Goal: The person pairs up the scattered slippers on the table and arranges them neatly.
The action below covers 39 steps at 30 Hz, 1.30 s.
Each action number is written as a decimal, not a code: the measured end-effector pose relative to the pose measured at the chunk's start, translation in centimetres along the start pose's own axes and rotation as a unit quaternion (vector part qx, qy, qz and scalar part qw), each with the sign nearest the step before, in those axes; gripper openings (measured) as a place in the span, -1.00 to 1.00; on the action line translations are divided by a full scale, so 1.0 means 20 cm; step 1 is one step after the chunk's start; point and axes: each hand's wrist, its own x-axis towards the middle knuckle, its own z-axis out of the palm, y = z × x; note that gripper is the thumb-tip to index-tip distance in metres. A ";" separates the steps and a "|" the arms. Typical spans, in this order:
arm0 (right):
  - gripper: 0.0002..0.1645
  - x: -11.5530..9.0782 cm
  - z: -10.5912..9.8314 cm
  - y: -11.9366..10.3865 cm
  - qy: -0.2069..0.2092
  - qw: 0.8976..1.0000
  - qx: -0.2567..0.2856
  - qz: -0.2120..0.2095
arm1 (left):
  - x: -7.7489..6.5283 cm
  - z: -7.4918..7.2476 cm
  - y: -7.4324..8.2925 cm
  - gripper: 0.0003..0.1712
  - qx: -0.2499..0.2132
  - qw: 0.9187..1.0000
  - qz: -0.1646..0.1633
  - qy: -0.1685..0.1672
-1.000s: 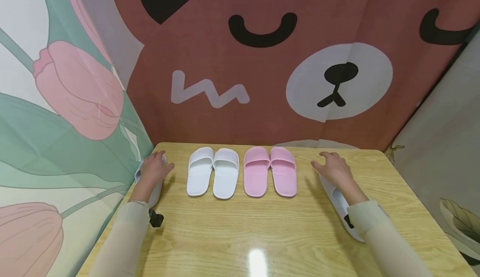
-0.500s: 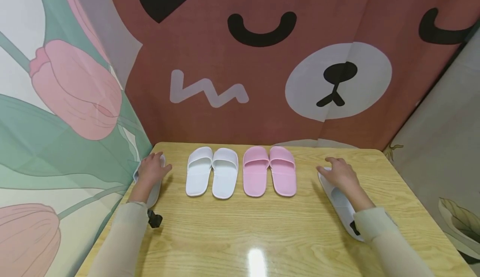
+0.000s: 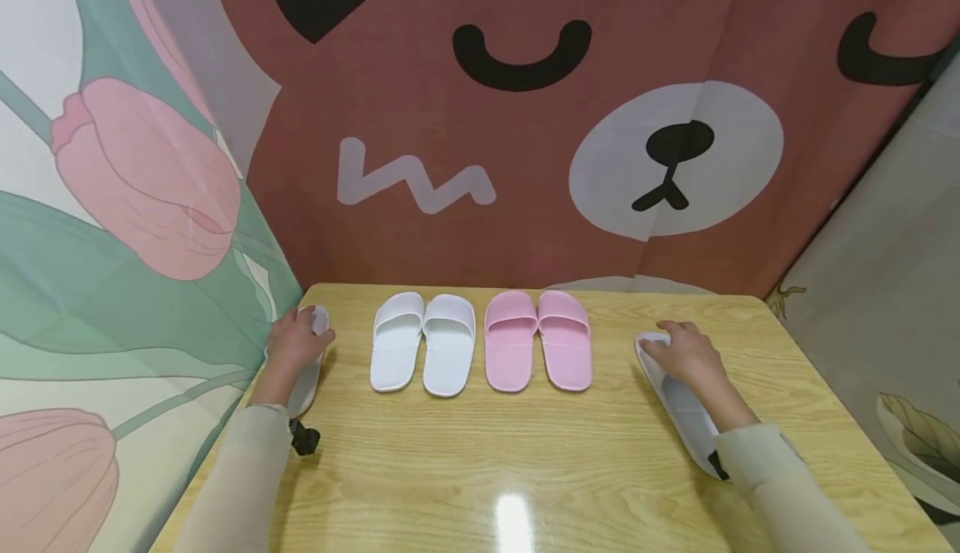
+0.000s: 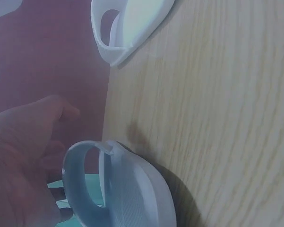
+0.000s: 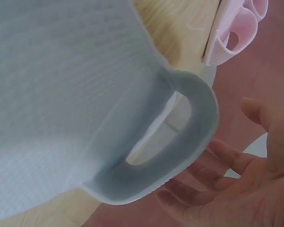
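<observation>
On the table's left side my left hand (image 3: 295, 343) is over a pale grey slipper (image 3: 305, 391), covering much of its strap in the head view. The left wrist view has that hand, thumb extended, beside the strap of the slipper (image 4: 137, 194). At the right, my right hand (image 3: 688, 360) hovers over another pale grey slipper (image 3: 684, 407), which lies slanted with its toe end pointing back left. In the right wrist view the spread, slightly bent fingers (image 5: 227, 156) are close to the outside of its strap (image 5: 203, 113), with the thumb apart from it.
Between the hands, a white pair of slippers (image 3: 423, 345) and a pink pair of slippers (image 3: 538, 341) stand side by side near the back of the wooden table (image 3: 450, 470). A printed bear curtain (image 3: 525, 245) rises behind, and a tulip curtain (image 3: 150, 178) borders the left.
My right hand has moved right and lower toward the slanted slipper, uncovering more of its toe end. My left hand has shifted slightly left over its slipper. The other slippers stay put.
</observation>
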 end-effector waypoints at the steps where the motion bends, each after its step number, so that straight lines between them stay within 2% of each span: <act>1: -0.08 0.00 0.00 0.00 0.000 1.000 0.000 0.001 | 0.00 0.00 0.00 -0.20 -0.001 1.000 0.000 -0.001; 7: -0.08 0.00 0.01 0.03 0.005 1.000 0.002 0.001 | -0.01 -0.01 -0.01 -0.22 0.002 1.000 0.003 0.006; 13: -0.08 -0.02 0.03 0.06 0.013 1.000 -0.001 -0.001 | -0.02 -0.01 -0.04 -0.20 -0.005 1.000 -0.008 0.005; 22: -0.20 -0.01 0.06 0.07 0.048 0.998 0.006 -0.031 | -0.01 0.01 -0.08 -0.18 -0.022 0.999 -0.022 0.012; 39: -0.21 0.00 0.08 0.10 0.043 0.998 0.000 -0.035 | -0.01 0.01 -0.09 -0.16 -0.032 0.999 -0.036 0.013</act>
